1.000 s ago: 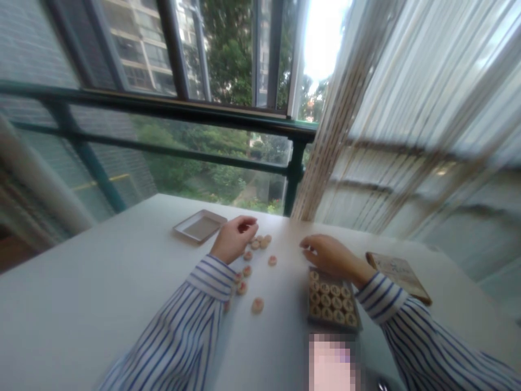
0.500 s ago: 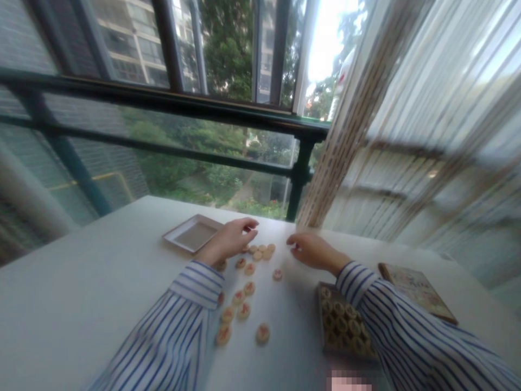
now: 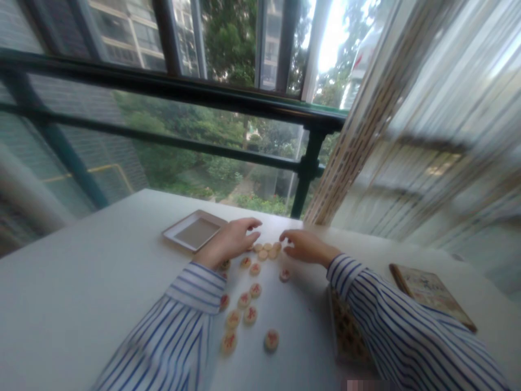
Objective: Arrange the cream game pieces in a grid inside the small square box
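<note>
Right hand [image 3: 305,247] has shifted leftward, off the box [image 3: 334,326] and up to the blank-faced discs [image 3: 263,254]; left hand [image 3: 230,239] hangs opposite. Each grip spread, thumb clear of fingers, nothing visibly held. Looks part-way: box, half hidden by a sleeve [image 3: 374,309], carries rows; red-marked discs [image 3: 245,300] and blank-faced ones lie loose on the counter [image 3: 101,282].

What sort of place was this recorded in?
Probably an enclosed balcony or window corner of a home: a dark green railing runs beyond the white table, trees and a multi-storey building show outside, and a string curtain hangs at the right.
</note>
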Demonstrator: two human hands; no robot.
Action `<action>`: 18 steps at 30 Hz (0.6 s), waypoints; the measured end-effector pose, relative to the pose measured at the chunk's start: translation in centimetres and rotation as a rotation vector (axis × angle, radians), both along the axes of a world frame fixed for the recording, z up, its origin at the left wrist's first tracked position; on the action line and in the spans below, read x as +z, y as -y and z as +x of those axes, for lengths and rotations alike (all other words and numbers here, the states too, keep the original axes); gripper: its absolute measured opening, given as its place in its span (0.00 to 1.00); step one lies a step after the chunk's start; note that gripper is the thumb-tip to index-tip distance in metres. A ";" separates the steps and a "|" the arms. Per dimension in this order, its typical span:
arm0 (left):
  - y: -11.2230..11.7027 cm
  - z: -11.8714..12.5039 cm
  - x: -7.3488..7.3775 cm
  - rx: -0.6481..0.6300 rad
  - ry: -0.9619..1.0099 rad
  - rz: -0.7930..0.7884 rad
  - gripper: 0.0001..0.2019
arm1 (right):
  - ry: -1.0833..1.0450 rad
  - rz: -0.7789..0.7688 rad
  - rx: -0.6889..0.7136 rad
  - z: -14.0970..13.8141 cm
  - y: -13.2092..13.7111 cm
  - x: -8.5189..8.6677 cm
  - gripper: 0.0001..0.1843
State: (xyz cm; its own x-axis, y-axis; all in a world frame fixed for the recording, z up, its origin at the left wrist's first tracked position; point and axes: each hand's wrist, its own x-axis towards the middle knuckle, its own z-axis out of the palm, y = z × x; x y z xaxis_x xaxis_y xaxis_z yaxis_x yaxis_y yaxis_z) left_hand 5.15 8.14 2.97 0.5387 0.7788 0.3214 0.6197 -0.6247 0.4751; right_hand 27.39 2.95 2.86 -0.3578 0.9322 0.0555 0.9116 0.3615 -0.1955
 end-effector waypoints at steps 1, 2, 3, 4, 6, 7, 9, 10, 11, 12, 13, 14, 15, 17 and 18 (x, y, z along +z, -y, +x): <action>0.0 0.0 0.0 0.003 -0.005 0.002 0.19 | 0.005 -0.003 0.014 -0.1 -0.2 -0.1 0.17; 0.0 0.1 -0.1 0.005 -0.011 0.002 0.19 | 0.007 -0.005 0.025 -0.2 -0.4 -0.1 0.17; 0.0 0.1 -0.1 0.003 -0.016 -0.002 0.19 | 0.007 -0.007 0.032 -0.3 -0.5 -0.2 0.17; 0.1 0.1 -0.1 0.002 -0.021 -0.008 0.20 | 0.005 -0.012 0.038 -0.4 -0.7 -0.3 0.17; 0.2 0.2 -0.1 0.000 -0.030 -0.024 0.20 | -0.002 -0.020 0.055 -0.6 -0.8 -0.4 0.16; 0.3 0.2 -0.1 -0.002 -0.033 -0.030 0.20 | -0.004 -0.021 0.067 -0.7 -0.9 -0.5 0.15; 0.4 0.2 0.0 -0.007 -0.035 -0.034 0.20 | -0.003 -0.016 0.085 -0.9 -0.9 -0.5 0.15; 0.5 0.2 0.0 -0.011 -0.033 -0.034 0.20 | 0.001 -0.014 0.088 -0.9 -0.9 -0.5 0.14; 0.6 0.2 0.1 -0.014 -0.032 -0.034 0.20 | 0.007 -0.011 0.086 -1.0 -0.9 -0.5 0.14; 0.7 0.3 0.2 -0.014 -0.031 -0.035 0.20 | 0.013 -0.011 0.082 -1.0 -0.9 -0.5 0.14; 0.7 0.3 0.2 -0.012 -0.030 -0.037 0.20 | 0.018 -0.010 0.078 -1.0 -0.9 -0.5 0.14; 0.8 0.3 0.3 -0.010 -0.030 -0.039 0.19 | 0.023 -0.009 0.075 -1.0 -0.9 -0.5 0.13; 0.9 0.4 0.4 -0.007 -0.031 -0.042 0.19 | 0.027 -0.007 0.073 -1.0 -0.9 -0.5 0.13; 1.0 0.4 0.6 -0.004 -0.036 -0.043 0.19 | 0.029 -0.003 0.070 -0.9 -0.9 -0.5 0.13; 1.1 0.5 0.6 -0.004 -0.042 -0.044 0.19 | 0.022 -0.002 0.067 -0.9 -0.9 -0.6 0.13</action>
State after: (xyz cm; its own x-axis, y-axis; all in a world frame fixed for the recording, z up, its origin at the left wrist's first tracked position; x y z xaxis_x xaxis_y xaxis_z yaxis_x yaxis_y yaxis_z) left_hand 5.63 7.02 3.61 0.5537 0.7898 0.2638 0.6372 -0.6059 0.4763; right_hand 26.53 3.85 2.31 -0.4202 0.9063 0.0447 0.8896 0.4211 -0.1768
